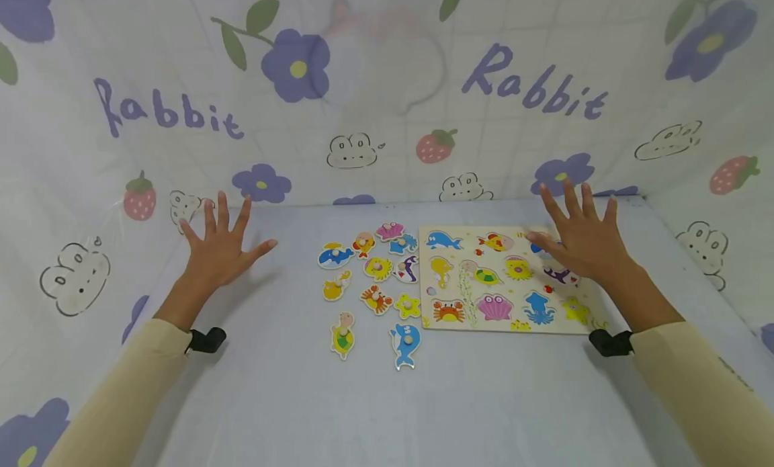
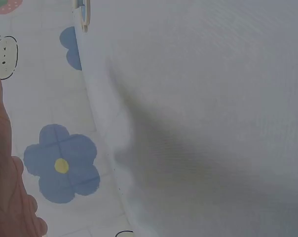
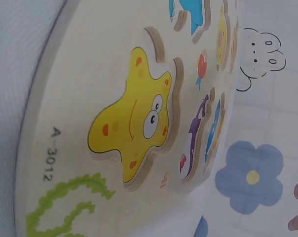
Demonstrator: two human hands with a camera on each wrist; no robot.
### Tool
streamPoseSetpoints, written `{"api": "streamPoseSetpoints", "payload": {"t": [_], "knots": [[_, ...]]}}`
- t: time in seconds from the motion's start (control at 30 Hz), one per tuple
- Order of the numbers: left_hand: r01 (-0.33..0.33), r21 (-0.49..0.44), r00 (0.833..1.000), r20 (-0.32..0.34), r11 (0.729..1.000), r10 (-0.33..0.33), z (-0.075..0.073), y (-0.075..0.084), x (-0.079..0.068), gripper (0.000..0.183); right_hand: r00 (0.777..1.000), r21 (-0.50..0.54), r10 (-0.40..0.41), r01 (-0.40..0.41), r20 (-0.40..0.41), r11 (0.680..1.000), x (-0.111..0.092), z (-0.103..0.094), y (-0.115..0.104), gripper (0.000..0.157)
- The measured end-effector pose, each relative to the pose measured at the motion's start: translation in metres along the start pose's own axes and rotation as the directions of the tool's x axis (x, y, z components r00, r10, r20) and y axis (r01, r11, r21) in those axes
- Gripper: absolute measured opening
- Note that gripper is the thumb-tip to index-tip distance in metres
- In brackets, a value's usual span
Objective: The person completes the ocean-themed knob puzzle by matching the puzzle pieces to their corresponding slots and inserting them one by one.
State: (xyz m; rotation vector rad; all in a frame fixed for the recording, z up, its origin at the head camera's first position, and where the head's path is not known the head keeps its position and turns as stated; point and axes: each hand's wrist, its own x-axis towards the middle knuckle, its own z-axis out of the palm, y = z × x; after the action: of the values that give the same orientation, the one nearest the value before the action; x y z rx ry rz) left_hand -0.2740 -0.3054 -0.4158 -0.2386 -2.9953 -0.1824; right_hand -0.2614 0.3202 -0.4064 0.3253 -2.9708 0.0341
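My left hand [image 1: 220, 252] is held above the left of the table with its fingers spread, touching nothing. Fingers spread too, my right hand [image 1: 583, 242] hovers over the right end of a wooden puzzle board [image 1: 453, 242] and hides part of it. The board has recesses printed with sea animals; its starfish recess [image 3: 131, 118] shows large in the right wrist view. Left of the board lie several loose knobbed pieces, among them a dolphin [image 1: 406, 345], a turtle [image 1: 342, 336], a crab [image 1: 376, 299], a starfish [image 1: 408, 306], a whale [image 1: 335, 255] and a seahorse [image 1: 336, 287].
A pale cloth covers the table [image 1: 302, 406]. Behind it and at both sides hangs a white curtain [image 1: 387, 70] printed with flowers, rabbits and strawberries. Each wrist wears a black strap mount [image 1: 207, 340].
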Motion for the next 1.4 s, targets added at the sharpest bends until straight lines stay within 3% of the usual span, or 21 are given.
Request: {"api": "streamPoseSetpoints", "payload": {"t": [0.3,0.5,0.7,0.87,1.0,1.1,1.4], "knots": [[-0.049,-0.008,0.999,-0.003,0.999,0.049,-0.003,0.005,-0.004,0.098,0.999,0.058,-0.033,0.033,-0.01,0.998,-0.005,-0.002,-0.003,0.088],[-0.098,-0.021,0.995,0.002,0.995,0.098,-0.002,0.015,-0.01,0.091,0.999,0.197,-0.034,0.036,-0.011,0.98,-0.017,-0.002,-0.001,0.082],[-0.156,-0.035,0.988,-0.014,0.987,0.156,-0.008,0.034,-0.025,0.086,0.991,0.377,0.002,-0.054,0.136,0.925,-0.033,-0.001,0.011,0.082],[-0.207,-0.081,0.977,0.038,0.975,0.211,-0.013,0.054,-0.04,0.081,0.944,0.44,0.011,-0.165,0.331,0.882,-0.045,0.003,0.031,0.085],[-0.231,-0.096,0.966,0.091,0.968,0.24,-0.015,0.067,-0.053,0.069,0.918,0.452,0.024,-0.218,0.396,0.865,-0.052,0.012,0.041,0.079],[-0.262,-0.093,0.956,0.111,0.96,0.272,-0.017,0.078,-0.06,0.062,0.913,0.458,0.023,-0.226,0.407,0.86,-0.052,0.016,0.047,0.073],[-0.398,-0.135,0.898,0.144,0.908,0.415,-0.014,0.112,-0.075,0.038,0.908,0.453,-0.03,-0.18,0.417,0.873,-0.051,0.023,0.059,0.062]]}}
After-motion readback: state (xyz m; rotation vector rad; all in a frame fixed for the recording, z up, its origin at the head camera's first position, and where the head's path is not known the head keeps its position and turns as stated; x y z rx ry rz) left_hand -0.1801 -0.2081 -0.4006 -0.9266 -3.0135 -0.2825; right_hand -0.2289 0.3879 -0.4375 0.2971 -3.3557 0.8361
